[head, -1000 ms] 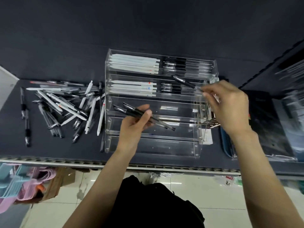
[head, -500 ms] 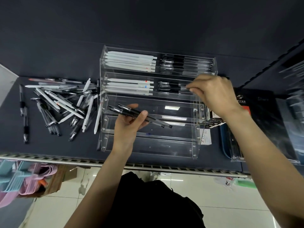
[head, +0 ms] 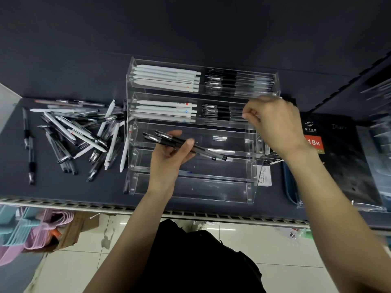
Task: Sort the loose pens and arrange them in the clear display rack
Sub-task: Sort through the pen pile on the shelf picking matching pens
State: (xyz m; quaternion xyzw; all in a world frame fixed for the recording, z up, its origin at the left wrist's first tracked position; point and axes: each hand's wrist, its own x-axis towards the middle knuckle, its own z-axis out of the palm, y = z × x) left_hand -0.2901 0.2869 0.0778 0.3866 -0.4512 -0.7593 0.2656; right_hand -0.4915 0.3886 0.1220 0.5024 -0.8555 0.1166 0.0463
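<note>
**Two tiers filled, three to go**

Dark shelf [head: 63, 193] in a shop aisle carries everything you need: the rack [head: 190, 187] stands in the middle, and the loose pile [head: 80, 134] of white and black pens lies just left of it, with two more black pens [head: 28, 144] lying apart near the shelf's left end.

Your left hand [head: 169, 159] grips a small bundle of black pens [head: 184, 144], held slantwise over the third tier. Your right hand [head: 275, 121] is at the right end of the second tier, fingers curled in a pinch; motion blur hides whether a pen is between them, so I cannot tell what it holds.

By my reading you are under halfway. Top tier: white pens [head: 167, 78] on the left, black pens on the right, both sides well stocked. Second tier: the same split, with fewer in each half. All three lower tiers look empty.

Left to do: place the bundle in your left hand, then work through the pile, white to the left halves and black to the right, if you keep the pattern already set.
</note>
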